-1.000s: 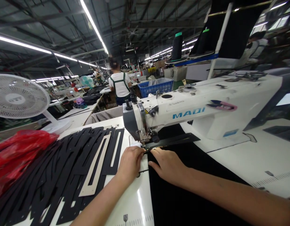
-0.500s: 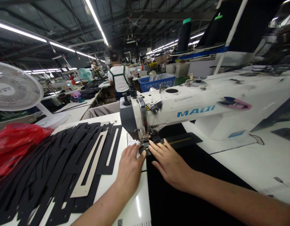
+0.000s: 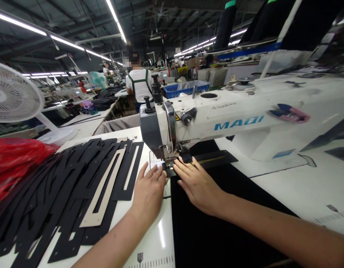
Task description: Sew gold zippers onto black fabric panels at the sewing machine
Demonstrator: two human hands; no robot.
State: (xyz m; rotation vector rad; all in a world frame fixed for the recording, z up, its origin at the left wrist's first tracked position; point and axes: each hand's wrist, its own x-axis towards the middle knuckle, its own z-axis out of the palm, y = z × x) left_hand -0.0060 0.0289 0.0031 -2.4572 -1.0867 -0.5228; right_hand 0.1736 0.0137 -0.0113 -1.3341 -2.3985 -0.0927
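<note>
Presently | right hand: fingers extended flat on gold-lined black strip | left hand: fingers loosely spread beside its end | MAQI sewing machine: ahead of both hands

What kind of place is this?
Probably a sewing factory: there's a big white sewing machine, lots of cut black pieces laid beside it, and a tall black thread cone.
</note>
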